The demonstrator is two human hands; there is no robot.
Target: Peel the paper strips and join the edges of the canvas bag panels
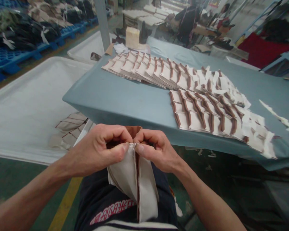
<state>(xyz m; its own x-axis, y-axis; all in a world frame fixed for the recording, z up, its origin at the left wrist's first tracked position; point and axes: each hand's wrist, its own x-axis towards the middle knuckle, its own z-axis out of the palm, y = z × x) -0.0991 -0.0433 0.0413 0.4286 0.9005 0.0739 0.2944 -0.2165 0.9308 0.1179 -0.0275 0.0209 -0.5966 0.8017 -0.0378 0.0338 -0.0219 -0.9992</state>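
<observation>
A cream fabric piece with brown edging (148, 189) hangs down in front of my body, its top edge pinched between both hands. My left hand (108, 147) is closed on the left side of that edge, thumb and forefinger pressed together. Right beside it, my right hand (156, 149) pinches the other side of the same edge. The fingertips of the two hands almost meet at the brown seam. Brown material shows behind the fingers, and the inside of the piece is hidden.
On the blue-covered table (106, 96) lie overlapping rows of cream pieces with brown edges (202, 110). White strips (214, 78) lie over some of them. A large white bin (26, 106) at left holds similar pieces (72, 128). Another person (186, 22) is at the back.
</observation>
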